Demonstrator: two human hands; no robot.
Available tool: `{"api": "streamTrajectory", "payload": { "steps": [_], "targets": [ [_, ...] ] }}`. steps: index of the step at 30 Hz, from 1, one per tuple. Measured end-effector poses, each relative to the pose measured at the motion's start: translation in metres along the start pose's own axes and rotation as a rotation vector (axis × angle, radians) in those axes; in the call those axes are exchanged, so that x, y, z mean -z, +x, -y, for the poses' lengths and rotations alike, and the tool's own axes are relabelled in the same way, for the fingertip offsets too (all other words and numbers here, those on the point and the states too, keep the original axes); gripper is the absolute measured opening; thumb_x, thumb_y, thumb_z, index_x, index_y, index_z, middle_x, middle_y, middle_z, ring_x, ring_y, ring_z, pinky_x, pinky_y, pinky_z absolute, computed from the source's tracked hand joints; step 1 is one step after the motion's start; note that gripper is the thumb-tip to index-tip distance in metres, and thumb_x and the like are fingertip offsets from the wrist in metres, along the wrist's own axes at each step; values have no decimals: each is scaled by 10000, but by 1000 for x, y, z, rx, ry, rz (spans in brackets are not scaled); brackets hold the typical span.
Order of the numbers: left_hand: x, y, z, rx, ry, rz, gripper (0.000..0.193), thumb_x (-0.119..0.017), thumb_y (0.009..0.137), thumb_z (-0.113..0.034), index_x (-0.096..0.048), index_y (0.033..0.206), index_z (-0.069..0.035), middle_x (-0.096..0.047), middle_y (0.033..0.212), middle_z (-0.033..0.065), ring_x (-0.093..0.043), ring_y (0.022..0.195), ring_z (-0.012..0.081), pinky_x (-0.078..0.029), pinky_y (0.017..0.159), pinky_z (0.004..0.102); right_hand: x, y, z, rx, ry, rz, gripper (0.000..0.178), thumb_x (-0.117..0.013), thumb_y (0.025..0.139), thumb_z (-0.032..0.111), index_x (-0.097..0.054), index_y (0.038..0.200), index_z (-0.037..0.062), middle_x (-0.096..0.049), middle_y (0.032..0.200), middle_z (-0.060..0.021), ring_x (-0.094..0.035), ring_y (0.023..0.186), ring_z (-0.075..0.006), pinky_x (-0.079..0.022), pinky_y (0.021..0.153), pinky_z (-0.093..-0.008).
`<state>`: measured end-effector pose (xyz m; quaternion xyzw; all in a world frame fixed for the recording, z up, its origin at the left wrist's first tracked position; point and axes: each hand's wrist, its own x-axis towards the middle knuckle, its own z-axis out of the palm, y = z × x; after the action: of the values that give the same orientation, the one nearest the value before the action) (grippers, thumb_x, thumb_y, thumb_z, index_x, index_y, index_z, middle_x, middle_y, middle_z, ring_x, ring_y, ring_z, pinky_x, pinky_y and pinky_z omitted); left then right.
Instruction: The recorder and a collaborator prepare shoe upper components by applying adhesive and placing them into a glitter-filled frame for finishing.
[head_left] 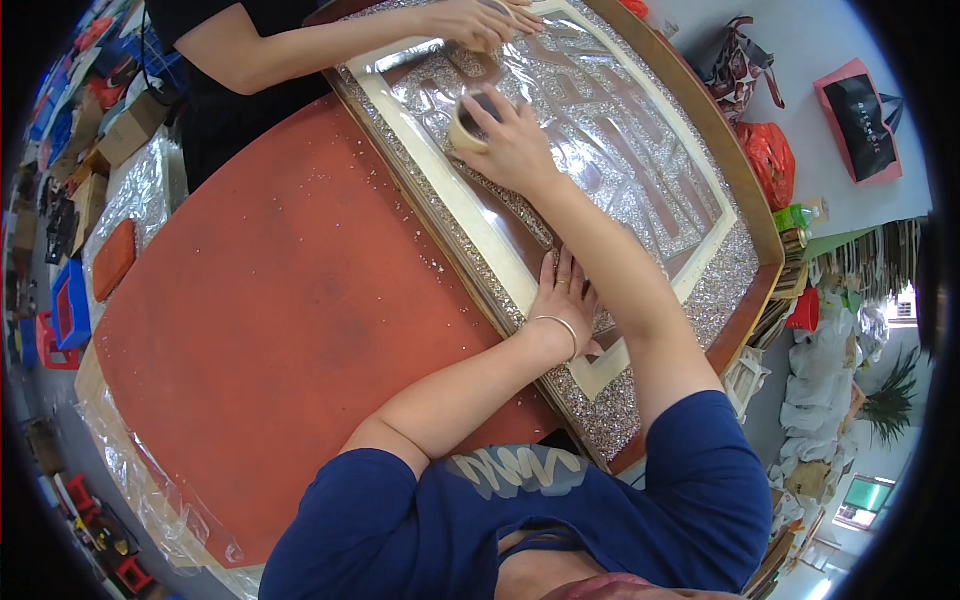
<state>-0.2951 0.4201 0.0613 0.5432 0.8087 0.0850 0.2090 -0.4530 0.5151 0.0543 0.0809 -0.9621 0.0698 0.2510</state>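
Note:
In a wooden-sided tray (765, 225) lies a clear plastic sheet (480, 215), edged with cream tape (455, 225) and showing a pattern of glittery bands and bare brown strips. My right hand (512, 148) grips a cream tape roll (470, 137) on the sheet's middle. My left hand (566, 305), with a bangle at its wrist, rests flat and open on the sheet's near left edge. Across the tray, a co-worker's hand (475, 22) is on another round, cream-coloured object, partly hidden by the fingers.
A red tabletop (270, 310) sprinkled with small glittery bits spreads left of the tray. A brownish-red block (114, 260) and a blue plastic holder (70, 303) are farther left. Red bags (768, 160) and a pink-and-black bag (860, 122) stand beyond the tray's right side.

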Motion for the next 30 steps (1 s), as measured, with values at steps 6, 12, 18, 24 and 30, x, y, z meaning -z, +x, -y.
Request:
{"api": "streamTrajectory", "payload": {
  "steps": [6,12,18,24,30],
  "targets": [
    [-5,-2,11,28,-35,-33,1060,-614,714,-681,-214,1482,-72,-104,1534,245,0,1423,426,36,1118,571,35,-45,-4,104,76,130,688,-737,718,415,-500,1308,154,-450,1340,-170,-542,970,-369,-450,874,-437],
    [0,-5,3,34,14,36,1039,-601,747,-650,-165,1486,-65,-117,1524,255,3,1424,420,6,1123,569,53,-61,1,75,13,131,662,-740,707,410,-522,1275,149,-450,1321,-182,-544,986,-364,-453,846,-443],
    [-14,8,2,-64,-90,-99,980,-509,776,-697,-211,1481,-84,-123,1544,196,13,1431,399,25,1115,576,-14,13,17,-135,-109,0,709,-728,714,448,-487,1311,151,-487,1290,-166,-583,942,-357,-461,842,-450],
    [6,-11,11,76,-29,57,1036,-590,754,-666,-146,1501,-102,-21,1541,248,68,1429,401,26,1121,560,55,-70,-81,-477,-137,44,405,-542,848,397,-594,1163,148,-549,1226,-137,-598,1033,-309,-490,854,-419],
    [2,0,1,56,-36,0,1047,-620,737,-650,-159,1500,-101,5,1547,239,69,1434,382,32,1120,552,138,-203,-196,-569,-591,49,576,-607,795,428,-511,1301,171,-469,1335,-132,-571,1056,-363,-465,880,-469]
  ]
}}
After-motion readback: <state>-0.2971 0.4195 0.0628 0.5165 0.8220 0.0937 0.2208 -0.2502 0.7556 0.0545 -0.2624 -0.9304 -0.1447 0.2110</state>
